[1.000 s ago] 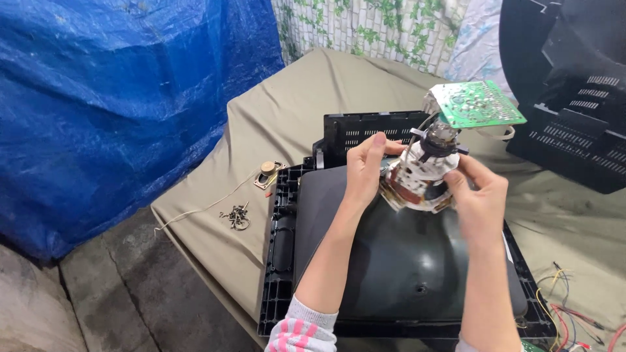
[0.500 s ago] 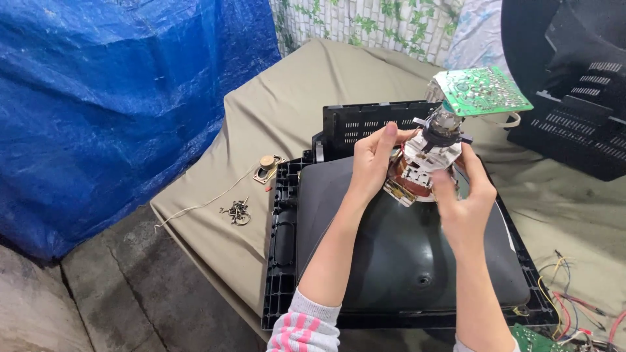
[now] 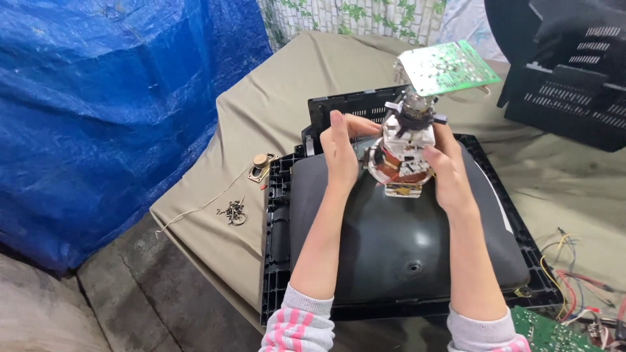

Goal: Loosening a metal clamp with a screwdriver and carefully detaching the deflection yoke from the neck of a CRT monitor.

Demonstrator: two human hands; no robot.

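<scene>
Both hands are up on the neck of the picture tube (image 3: 404, 254), which lies face down in its black front frame (image 3: 277, 261) on the cloth-covered tabletop (image 3: 274, 111). The left hand (image 3: 342, 153) is open, palm pressed flat against the left side of the coil yoke (image 3: 401, 156); the right hand (image 3: 443, 173) curls around the yoke's right side, fingers gripping it. A green circuit board (image 3: 450, 65) sits atop the neck, tilted.

There's open cloth left of the frame, where a small round speaker (image 3: 261, 163) and a heap of screws (image 3: 233, 212) lie near the tabletop's edge. The blue tarp (image 3: 111, 111) hangs beyond that edge. At right it's tighter: a black back cover (image 3: 574, 85) stands close, and loose coloured wires (image 3: 574, 274) trail by the frame's corner.

Against half a second ago, the left hand has flattened out, and the right hand has slid round to the yoke's right side.
</scene>
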